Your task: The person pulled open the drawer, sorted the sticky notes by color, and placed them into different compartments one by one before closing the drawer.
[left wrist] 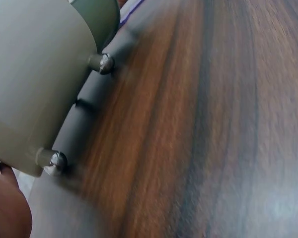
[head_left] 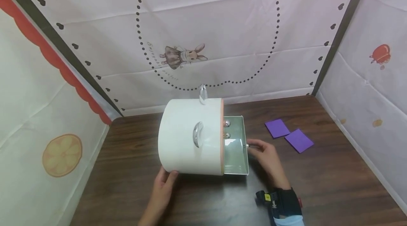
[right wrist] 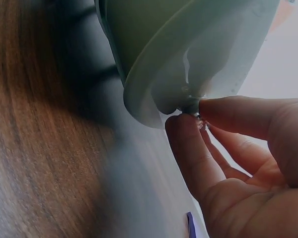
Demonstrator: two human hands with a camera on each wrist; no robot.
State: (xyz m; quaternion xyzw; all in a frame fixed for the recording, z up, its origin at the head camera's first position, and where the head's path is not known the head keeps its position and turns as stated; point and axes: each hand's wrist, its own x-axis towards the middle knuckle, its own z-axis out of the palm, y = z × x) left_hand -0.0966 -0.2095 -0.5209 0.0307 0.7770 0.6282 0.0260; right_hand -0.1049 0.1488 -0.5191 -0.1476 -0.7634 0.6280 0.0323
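Note:
A white box with a rounded body, pink front rim and chrome handles lies on the table, its small metal feet showing in the left wrist view. A pale green drawer or door stands out from its right end; which of the two I cannot tell. My right hand pinches the small metal knob on that green part between thumb and fingers. My left hand holds the box's near left corner, thumb on the near side, other fingertips partly hidden behind it.
Two purple square sheets lie on the dark wooden table to the right of the box. Printed cloth walls close in the table at the back and both sides. Two round knobs sit near the box's rim.

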